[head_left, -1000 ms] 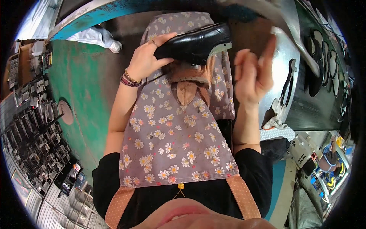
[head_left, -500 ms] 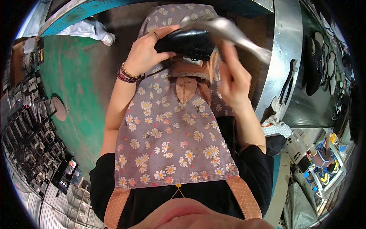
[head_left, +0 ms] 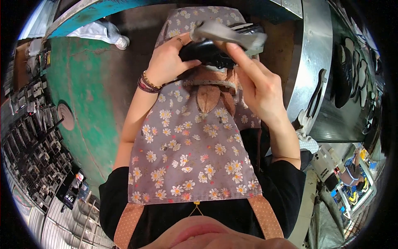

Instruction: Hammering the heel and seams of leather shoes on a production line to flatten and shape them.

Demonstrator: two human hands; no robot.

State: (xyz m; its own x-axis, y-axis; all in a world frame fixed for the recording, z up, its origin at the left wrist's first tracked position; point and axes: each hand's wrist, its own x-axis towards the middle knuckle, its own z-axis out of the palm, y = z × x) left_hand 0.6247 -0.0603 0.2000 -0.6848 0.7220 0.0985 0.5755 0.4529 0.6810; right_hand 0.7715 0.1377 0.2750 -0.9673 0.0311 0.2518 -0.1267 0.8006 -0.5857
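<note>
A glossy black leather shoe [head_left: 195, 53] with laces lies across my lap. My left hand [head_left: 166, 62] grips one end of it, thumb on the near side and fingers over the far side. Above the shoe, my right hand [head_left: 264, 87] is closed on a silvery-grey curved strip [head_left: 228, 34], its index finger stretched along the near side. Motion blurs the strip, so I cannot tell whether it is a metal tool or cloth. It hides part of the shoe's top. Beneath lies my flowered apron [head_left: 195, 145] with a peach bow.
A metal-edged bench [head_left: 309, 79] stands on the right, with a black-handled tool [head_left: 317, 91] and a white glove [head_left: 304, 122] at its edge. Several black shoes [head_left: 343, 74] lie beyond. A person's light trouser leg [head_left: 95, 31] shows at far left, above green floor [head_left: 87, 112].
The strip has swung from pointing down to the right to lying nearer the shoe. My right hand has shifted slightly right and down; my left hand and the shoe have moved slightly right.
</note>
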